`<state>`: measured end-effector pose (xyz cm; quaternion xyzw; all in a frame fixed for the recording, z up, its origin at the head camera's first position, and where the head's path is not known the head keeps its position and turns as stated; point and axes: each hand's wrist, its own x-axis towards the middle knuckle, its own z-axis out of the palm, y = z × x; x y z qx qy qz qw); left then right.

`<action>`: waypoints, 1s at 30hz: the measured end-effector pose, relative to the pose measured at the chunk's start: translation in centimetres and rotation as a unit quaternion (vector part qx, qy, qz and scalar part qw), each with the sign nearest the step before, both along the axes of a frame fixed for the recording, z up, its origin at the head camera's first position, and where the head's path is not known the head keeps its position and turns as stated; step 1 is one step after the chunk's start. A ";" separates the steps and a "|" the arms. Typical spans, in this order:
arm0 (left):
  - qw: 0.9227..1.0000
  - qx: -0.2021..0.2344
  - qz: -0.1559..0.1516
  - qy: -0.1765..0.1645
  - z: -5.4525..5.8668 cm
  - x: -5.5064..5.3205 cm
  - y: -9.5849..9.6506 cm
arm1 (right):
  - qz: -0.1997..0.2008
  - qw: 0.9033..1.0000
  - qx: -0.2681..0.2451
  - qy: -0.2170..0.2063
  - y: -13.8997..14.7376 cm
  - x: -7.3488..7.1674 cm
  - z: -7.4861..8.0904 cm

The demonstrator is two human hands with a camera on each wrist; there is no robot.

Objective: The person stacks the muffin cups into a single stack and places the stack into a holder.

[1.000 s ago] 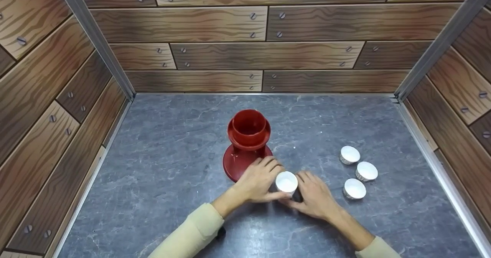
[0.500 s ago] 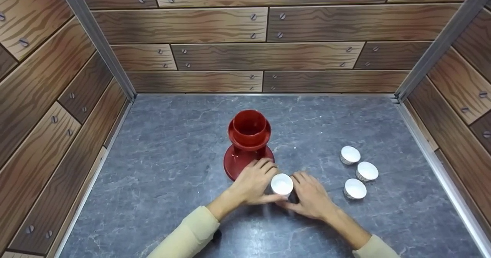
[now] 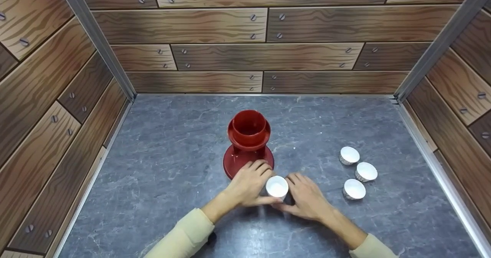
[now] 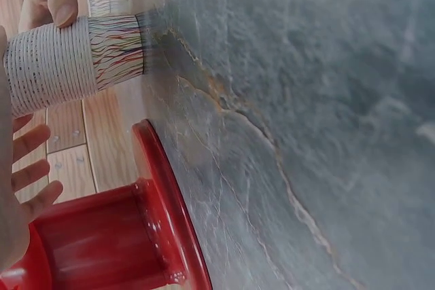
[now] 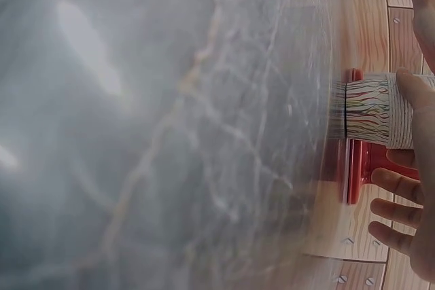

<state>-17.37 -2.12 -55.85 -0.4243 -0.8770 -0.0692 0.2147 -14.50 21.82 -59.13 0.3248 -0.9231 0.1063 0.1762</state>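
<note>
A: What is in the grip?

B: A stack of nested white cups (image 3: 277, 187), just below and right of the centre of the head view. The left hand (image 3: 247, 186) and the right hand (image 3: 307, 197) both hold it, thumb and fingers curved round it from either side.

A: How does it stand?

B: Its long axis is upright — rims piled close above, coloured lines on the bottom cup. The base is at the bench (image 3: 172, 146), though I can't tell whether it is resting or slightly lifted.

A: And the nearest thing?

B: A red pedestal (image 4: 102, 232), up and to the left of the stack in the head view, with its round foot close by. The left hand is the nearer one; its fingers overlap that foot in the head view, but I can't tell if they touch.

A: Anything on the pedestal?

B: A round red cup (image 3: 249, 139) sits at its top, mouth upward.

A: Further out?

B: Three loose white cups (image 3: 366, 172) at centre right, well apart from the pedestal — then the wood-print wall (image 3: 215, 81) across the upper frame.
</note>
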 end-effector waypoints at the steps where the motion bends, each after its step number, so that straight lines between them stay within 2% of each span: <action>1: 1.000 0.002 -0.001 0.002 0.0 0.0 -0.1 | 0.002 1.000 -0.001 -0.001 -0.1 0.0 0.0; 9: 1.000 0.007 -0.004 0.021 0.0 0.3 -0.4 | 0.006 1.000 0.001 -0.012 -0.3 0.3 0.0; 23: 1.000 0.004 0.004 0.022 -0.3 0.5 -0.4 | -0.001 1.000 0.016 -0.022 0.6 0.6 0.3; 30: 1.000 0.001 0.008 0.017 -0.4 0.5 -0.3 | -0.007 1.000 -0.003 -0.030 1.7 0.9 0.7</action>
